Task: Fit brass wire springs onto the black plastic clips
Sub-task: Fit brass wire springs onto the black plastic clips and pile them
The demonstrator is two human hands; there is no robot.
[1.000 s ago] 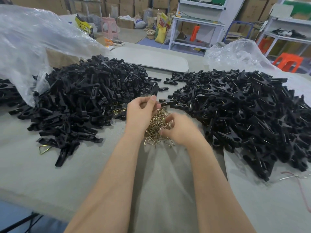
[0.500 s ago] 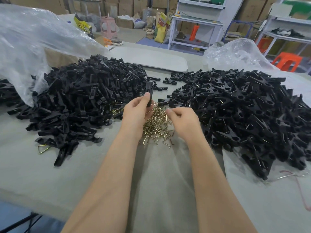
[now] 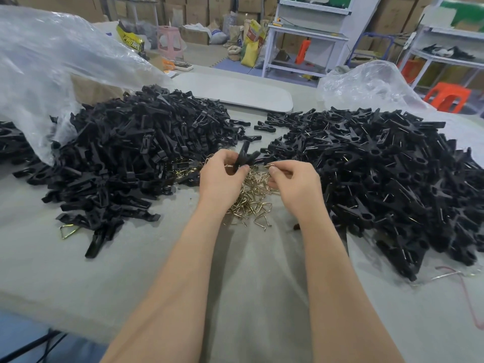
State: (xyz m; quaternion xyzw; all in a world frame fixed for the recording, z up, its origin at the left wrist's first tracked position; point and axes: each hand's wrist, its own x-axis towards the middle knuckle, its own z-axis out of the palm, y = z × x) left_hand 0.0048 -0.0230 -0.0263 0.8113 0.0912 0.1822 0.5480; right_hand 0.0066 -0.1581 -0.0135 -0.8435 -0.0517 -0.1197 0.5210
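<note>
"Covering the grey table (image 3: 78, 258), what stock?"
"Two heaps of black clips: left pile (image 3: 136, 153), right pile (image 3: 379, 174). Brass springs (image 3: 251, 203) lie between them, near centre."
"Hand status?"
"Left hand (image 3: 220, 176) grips one clip (image 3: 245, 155) above the springs, fingers curled round it. Right hand (image 3: 296, 184), just beside, pinches a single spring (image 3: 271, 165) at the heap's far edge — thumb against forefinger."

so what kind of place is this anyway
Probably a small factory or warehouse assembly bench: two big heaps of black clips on the table, a pile of loose brass springs, and stacked cardboard boxes with shelving behind.
</note>
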